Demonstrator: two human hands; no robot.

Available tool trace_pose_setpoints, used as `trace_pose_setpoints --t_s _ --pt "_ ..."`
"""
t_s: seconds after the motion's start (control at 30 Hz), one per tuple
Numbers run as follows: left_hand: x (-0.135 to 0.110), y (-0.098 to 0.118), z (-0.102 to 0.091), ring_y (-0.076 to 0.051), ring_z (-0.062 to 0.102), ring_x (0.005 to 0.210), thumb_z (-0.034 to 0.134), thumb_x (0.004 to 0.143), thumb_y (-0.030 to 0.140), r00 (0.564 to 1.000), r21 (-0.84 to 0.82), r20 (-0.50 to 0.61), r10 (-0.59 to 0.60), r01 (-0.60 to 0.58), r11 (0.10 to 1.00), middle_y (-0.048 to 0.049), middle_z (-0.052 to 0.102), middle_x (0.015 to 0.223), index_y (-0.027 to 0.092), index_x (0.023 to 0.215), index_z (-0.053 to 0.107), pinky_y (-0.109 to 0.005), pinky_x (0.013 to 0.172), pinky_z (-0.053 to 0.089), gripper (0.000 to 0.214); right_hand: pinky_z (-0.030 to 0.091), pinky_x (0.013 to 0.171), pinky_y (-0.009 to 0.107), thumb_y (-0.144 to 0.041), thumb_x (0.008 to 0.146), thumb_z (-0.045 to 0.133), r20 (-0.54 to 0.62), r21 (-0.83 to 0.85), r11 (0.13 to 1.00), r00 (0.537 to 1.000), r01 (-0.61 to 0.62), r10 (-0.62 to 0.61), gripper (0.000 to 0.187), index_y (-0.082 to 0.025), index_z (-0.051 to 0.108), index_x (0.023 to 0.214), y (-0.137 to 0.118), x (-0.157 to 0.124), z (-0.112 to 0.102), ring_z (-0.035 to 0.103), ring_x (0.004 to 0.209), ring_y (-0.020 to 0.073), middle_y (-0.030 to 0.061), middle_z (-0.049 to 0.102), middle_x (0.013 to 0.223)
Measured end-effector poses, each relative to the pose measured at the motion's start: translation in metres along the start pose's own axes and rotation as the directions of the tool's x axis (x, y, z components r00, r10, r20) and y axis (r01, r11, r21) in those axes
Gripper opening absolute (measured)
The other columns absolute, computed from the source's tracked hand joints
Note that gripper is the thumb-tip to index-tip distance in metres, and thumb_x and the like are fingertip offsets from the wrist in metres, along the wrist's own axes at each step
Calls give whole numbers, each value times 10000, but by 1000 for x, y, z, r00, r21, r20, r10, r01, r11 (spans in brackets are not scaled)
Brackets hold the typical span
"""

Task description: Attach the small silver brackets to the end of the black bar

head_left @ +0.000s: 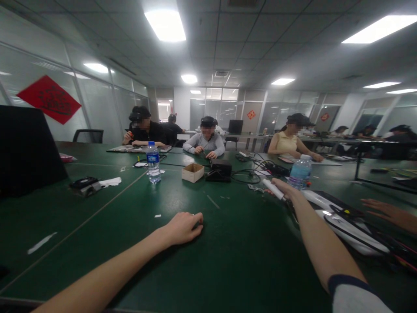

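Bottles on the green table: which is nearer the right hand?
The rightmost bottle, close beside the right hand; the blue-capped bottle stands well to the left.

Wht. bar [274, 190] is looking smooth, tbl. [228, 265] is showing semi-gloss, blue-cap btl. [153, 163] is presenting clear plastic.

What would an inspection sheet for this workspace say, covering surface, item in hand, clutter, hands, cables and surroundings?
Surface: green table, seamed, with a white strip at left.
Item in hand: white stick-like object, exact kind unclear.
Clutter: blue-capped bottle, second bottle farther right, small open box, black-and-white equipment.
Hands: left hand loosely curled on the table, nothing seen in it; right hand holds the white stick-like object.
Cables: black cables bunched beyond the right hand.
Surroundings: seated co-worker opposite, others nearby; ceiling light lit.
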State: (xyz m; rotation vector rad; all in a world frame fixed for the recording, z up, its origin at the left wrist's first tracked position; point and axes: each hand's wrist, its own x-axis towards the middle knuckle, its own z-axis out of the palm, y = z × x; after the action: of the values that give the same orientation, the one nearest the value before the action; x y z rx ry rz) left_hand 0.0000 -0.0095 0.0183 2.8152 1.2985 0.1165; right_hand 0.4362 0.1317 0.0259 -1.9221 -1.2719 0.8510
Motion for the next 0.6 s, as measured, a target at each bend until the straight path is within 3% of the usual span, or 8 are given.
trace_pose_setpoints --t_s 0.2,0.43,0.6 --pt "1 0 1 -225 675 757 460 933 328 1000 6 1 6 -6 1000 -33 693 829 235 1068 558 -293 662 475 191 487 471 249 -230 906 318 106 69 990 988 -120 112 310 -114 604 885 5 6 3 590 527 185 133 663 662" --pt "2 -2 3 -229 674 741 462 933 328 1000 26 -5 10 -9 1000 -33 684 798 232 1073 554 -292 648 471 193 489 482 262 -223 921 301 64 41 991 990 -127 124 328 -88 598 955 9 11 -7 604 529 194 128 666 646" --pt "1 -1 1 -219 674 747 460 935 334 1000 1 -1 11 -11 1000 -29 683 810 232 1063 555 -283 647 467 189 529 534 301 -231 943 279 -23 -35 997 998 -66 65 357 -88 605 961 12 13 -4 633 548 215 147 666 649"
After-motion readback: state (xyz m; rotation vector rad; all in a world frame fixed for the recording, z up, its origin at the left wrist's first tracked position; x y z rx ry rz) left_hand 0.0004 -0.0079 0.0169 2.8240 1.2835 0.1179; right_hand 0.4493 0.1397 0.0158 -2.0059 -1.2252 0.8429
